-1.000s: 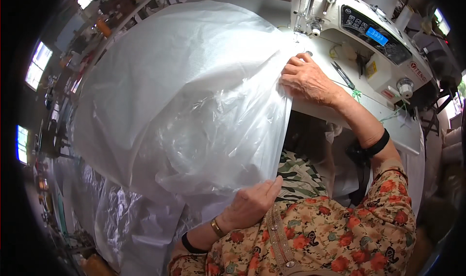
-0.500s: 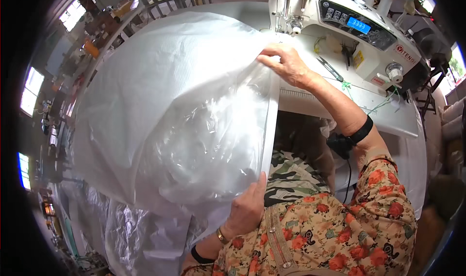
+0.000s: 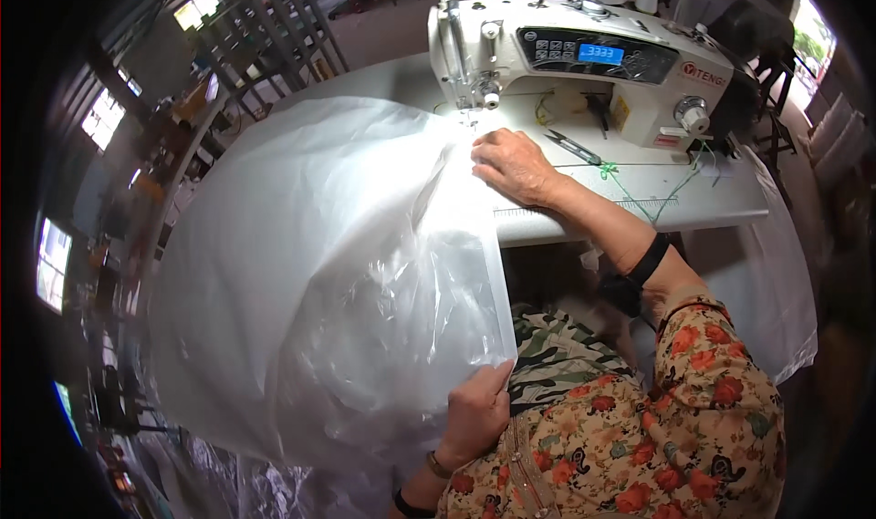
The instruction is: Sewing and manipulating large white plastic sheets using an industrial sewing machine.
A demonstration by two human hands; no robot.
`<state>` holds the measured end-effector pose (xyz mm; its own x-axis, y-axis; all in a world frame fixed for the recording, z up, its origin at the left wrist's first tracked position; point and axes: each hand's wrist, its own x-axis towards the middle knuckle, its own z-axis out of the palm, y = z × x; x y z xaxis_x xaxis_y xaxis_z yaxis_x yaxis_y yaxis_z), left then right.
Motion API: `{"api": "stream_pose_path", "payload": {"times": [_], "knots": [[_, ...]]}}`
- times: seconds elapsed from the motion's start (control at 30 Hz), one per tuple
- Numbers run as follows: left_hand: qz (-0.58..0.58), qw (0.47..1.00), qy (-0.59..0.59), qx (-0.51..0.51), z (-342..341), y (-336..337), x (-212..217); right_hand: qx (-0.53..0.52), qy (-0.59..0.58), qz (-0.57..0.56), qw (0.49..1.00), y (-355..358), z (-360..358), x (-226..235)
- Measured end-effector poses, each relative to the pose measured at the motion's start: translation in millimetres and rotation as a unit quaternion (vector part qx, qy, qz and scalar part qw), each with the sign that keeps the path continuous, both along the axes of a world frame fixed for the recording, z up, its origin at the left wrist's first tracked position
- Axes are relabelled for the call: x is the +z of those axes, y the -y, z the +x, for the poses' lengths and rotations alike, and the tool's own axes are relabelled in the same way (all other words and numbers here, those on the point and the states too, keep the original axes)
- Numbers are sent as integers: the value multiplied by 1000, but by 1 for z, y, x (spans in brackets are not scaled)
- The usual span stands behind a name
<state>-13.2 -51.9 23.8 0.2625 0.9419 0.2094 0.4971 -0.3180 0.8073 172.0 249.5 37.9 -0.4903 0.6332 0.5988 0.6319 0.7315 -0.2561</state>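
Nearest, the left hand [image 3: 479, 405] has fingers and thumb closed on the edge of a white plastic sheet [image 3: 265, 254], by the person's lap. From there a folded strip [image 3: 499, 300] runs fairly straight up to the right hand [image 3: 516, 168], whose curled fingers rest on the sheet; whether they pinch or press, I cannot tell. The sheet spreads leftward over the table [image 3: 730, 195]. Farthest, its upper end lies at the sewing machine [image 3: 593, 54]'s needle. No stitches can be made out; the strip between the hands seems not yet sewn.
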Motion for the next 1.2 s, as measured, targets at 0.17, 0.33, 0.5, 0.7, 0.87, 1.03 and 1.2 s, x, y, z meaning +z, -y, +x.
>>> {"api": "stream_pose_path", "payload": {"times": [0.17,0.33,0.5,0.7,0.87,1.03,1.2], "knots": [[20,996,-76,-34,-7,-13,-11,-16,35,-24,999,-2,2,-2],[22,994,-101,-29,-9,-24,-7,-27,45,-39,998,1,0,0],[68,992,-106,2,-11,-52,3,-40,55,-82,994,4,1,4],[122,984,-130,14,-11,-103,13,-29,47,-97,994,6,-4,6],[148,979,-142,13,-4,-154,24,-29,51,-82,995,7,-2,6],[148,971,-183,32,5,-199,37,-24,47,-68,996,6,-3,3],[149,956,-247,49,14,-244,37,-20,48,-78,996,6,-4,6]]}}
